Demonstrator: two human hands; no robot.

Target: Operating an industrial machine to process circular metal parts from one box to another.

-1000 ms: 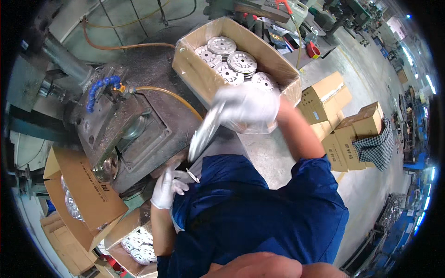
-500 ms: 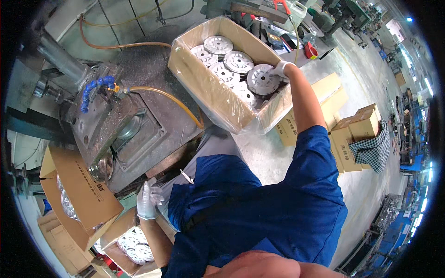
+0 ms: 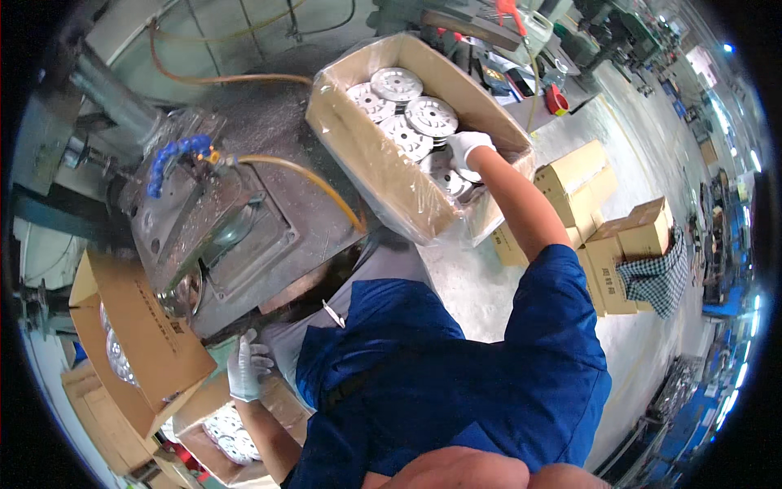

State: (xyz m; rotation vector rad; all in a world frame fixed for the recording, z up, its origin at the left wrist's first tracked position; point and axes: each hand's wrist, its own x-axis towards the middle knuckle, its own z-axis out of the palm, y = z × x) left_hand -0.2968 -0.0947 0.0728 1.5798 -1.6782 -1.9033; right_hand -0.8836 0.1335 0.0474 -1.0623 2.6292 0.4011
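Observation:
My right hand (image 3: 471,150), in a white glove, reaches into the plastic-lined cardboard box (image 3: 371,167) at the upper middle. Its fingers are closed on the edge of a silver metal disc (image 3: 466,172), partly covered by the hand. Beside it, several round metal discs (image 3: 432,116) with raised patterns and a centre hole lie in stacks. At lower left, my gloved left hand (image 3: 248,371) is open and holds nothing, fingers apart. It hovers by the rim of a lower open box (image 3: 281,401), where more discs (image 3: 231,433) lie.
Left stands a metal machine bed (image 3: 269,265) with a blue segmented coolant hose (image 3: 167,155) and an orange tube (image 3: 314,183). A tilted carton (image 3: 151,342) holding shiny parts stands before it. Closed cartons (image 3: 623,253) with a checkered cloth (image 3: 656,277) sit on the floor at right.
My right hand has moved left and down inside the box, and the disc it held face-up now shows only partly. My left hand has shifted slightly down-left, its fingers spreading more.

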